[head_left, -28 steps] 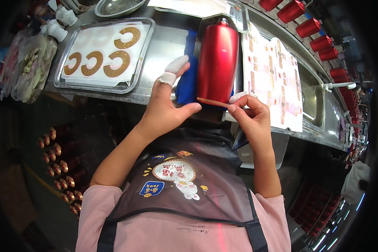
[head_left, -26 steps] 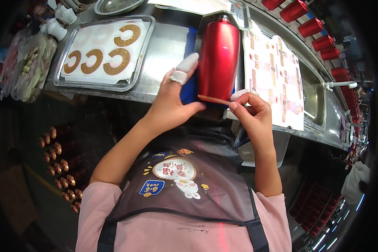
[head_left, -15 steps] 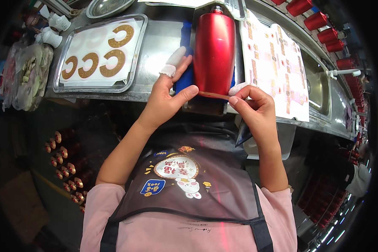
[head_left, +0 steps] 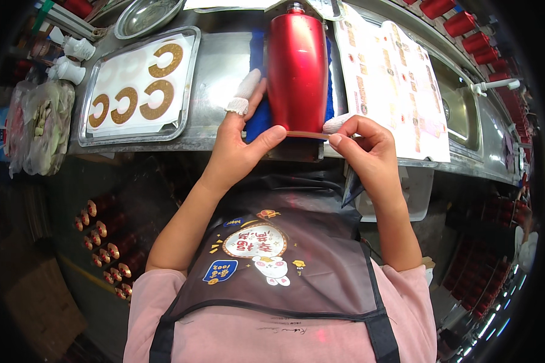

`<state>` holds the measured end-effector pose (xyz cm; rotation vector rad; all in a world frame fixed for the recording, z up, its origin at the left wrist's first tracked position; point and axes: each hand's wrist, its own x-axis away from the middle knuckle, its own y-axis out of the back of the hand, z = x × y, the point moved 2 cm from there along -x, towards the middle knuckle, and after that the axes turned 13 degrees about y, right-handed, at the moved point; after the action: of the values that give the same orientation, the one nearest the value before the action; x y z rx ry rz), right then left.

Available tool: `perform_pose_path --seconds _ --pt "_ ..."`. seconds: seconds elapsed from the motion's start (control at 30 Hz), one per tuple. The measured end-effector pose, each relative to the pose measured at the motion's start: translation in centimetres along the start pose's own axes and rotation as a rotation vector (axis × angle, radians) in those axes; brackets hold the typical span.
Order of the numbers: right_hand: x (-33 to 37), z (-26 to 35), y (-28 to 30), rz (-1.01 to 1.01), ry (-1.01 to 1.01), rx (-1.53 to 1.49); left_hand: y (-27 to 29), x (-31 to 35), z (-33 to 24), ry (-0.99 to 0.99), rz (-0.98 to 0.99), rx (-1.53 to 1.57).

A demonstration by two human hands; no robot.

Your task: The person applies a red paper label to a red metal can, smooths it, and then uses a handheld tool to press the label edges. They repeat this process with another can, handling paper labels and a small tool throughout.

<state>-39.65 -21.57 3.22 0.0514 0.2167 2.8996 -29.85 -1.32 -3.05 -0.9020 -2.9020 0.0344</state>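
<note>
A glossy red bottle (head_left: 298, 72) lies in front of me on a blue cloth (head_left: 259, 121), its neck pointing away and its base toward me. Along the base edge runs a thin gold-brown strip (head_left: 307, 135). The thumb of my left hand (head_left: 239, 127) presses at the strip's left end, while its other fingers stretch out beside the bottle; one wears a white finger cover. At the right end, my right hand (head_left: 369, 142) pinches the strip between thumb and forefinger. A white finger cover shows there too. The underside of the bottle is hidden.
On the left, a metal tray (head_left: 191, 78) holds white sheets with gold C-shaped decals (head_left: 169, 100). A patterned decal sheet (head_left: 399, 91) lies right of the bottle, before a sink (head_left: 466, 115). Behind the tray sits a metal bowl (head_left: 127, 27). Red bottles (head_left: 457, 24) stand at far right.
The whole view has shifted slightly, so the table and bottle appear a little farther left. Both hands stay at the bottle's base with almost the same hold on the strip.
</note>
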Motion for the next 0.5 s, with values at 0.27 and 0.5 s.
perform_pose_path --seconds 0.27,0.5 --pt "0.16 -0.09 0.11 -0.008 0.007 -0.044 0.17 0.29 -0.11 0.053 0.034 0.164" --pt "0.28 -0.07 0.13 -0.018 -0.013 -0.026 -0.59 0.17 0.3 0.011 -0.022 0.098"
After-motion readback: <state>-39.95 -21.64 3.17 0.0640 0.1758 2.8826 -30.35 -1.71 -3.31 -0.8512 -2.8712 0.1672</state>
